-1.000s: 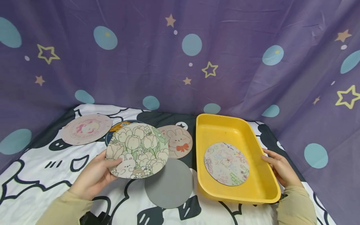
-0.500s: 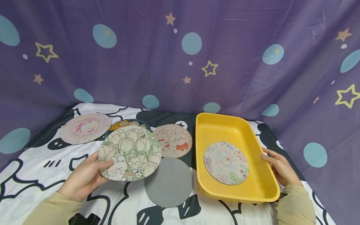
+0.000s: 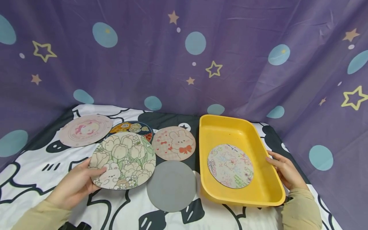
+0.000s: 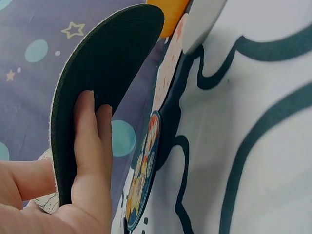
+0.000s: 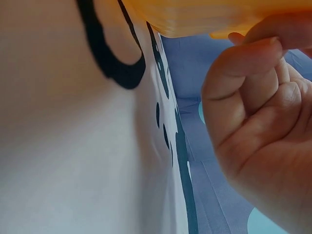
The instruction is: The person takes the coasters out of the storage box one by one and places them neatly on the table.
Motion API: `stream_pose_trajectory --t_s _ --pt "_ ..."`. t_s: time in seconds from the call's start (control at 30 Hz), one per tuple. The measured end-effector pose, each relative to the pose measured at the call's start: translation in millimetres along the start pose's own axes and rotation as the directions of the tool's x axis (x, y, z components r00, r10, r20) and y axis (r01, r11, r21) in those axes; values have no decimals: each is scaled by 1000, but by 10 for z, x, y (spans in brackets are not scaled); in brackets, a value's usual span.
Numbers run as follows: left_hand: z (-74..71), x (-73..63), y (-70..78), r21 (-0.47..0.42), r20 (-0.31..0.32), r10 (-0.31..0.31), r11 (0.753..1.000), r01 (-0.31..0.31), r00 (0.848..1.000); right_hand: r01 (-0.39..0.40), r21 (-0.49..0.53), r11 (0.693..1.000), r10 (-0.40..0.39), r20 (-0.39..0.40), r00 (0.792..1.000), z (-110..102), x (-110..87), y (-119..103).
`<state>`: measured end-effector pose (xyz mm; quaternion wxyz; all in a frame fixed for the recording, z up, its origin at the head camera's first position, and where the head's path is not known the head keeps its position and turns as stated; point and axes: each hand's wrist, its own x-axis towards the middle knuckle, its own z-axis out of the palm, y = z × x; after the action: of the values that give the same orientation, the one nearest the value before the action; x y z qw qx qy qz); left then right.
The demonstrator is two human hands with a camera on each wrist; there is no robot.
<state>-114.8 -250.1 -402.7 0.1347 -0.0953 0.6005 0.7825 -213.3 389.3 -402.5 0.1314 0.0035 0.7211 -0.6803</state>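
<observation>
My left hand [image 3: 77,182] pinches a round mouse pad with tulips and a bunny [image 3: 123,161] by its left edge, thumb on the printed face. In the left wrist view, the fingers [image 4: 87,151] lie along its dark underside [image 4: 107,63], and the pad is off the cloth. At the right, my right hand [image 3: 287,171] grips the right rim of a yellow plastic tub [image 3: 241,198]. The right wrist view shows curled fingers [image 5: 258,63] just below the tub's edge. Inside the tub lies a round pad with colourful scribbles [image 3: 231,166].
Several round pads lie on the cartoon cloth: a pink one [image 3: 86,130] far left, a blue-rimmed food-print one [image 3: 143,127] partly behind the held pad, a bunny one [image 3: 173,143] and a plain grey one [image 3: 172,187]. A purple curtain [image 3: 143,64] hangs behind.
My left hand has moved left and slightly toward me with the tulip mouse pad, uncovering more of the food-print and bunny pads. The right hand stays on the tub.
</observation>
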Motion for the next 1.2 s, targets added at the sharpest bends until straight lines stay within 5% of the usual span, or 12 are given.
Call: stream_pose_trajectory --t_s 0.3,0.97,1.2 --pt "-95 -57 -17 61 -11 -16 998 17 1000 1 -6 1000 -1 -2 1000 -6 5 1" --pt "-278 -113 -35 129 78 -30 991 20 996 -14 -8 1000 14 -1 1000 -12 9 -6" --pt "-261 -121 -29 182 38 -68 981 60 997 -36 -14 999 36 -11 999 -27 19 -9"
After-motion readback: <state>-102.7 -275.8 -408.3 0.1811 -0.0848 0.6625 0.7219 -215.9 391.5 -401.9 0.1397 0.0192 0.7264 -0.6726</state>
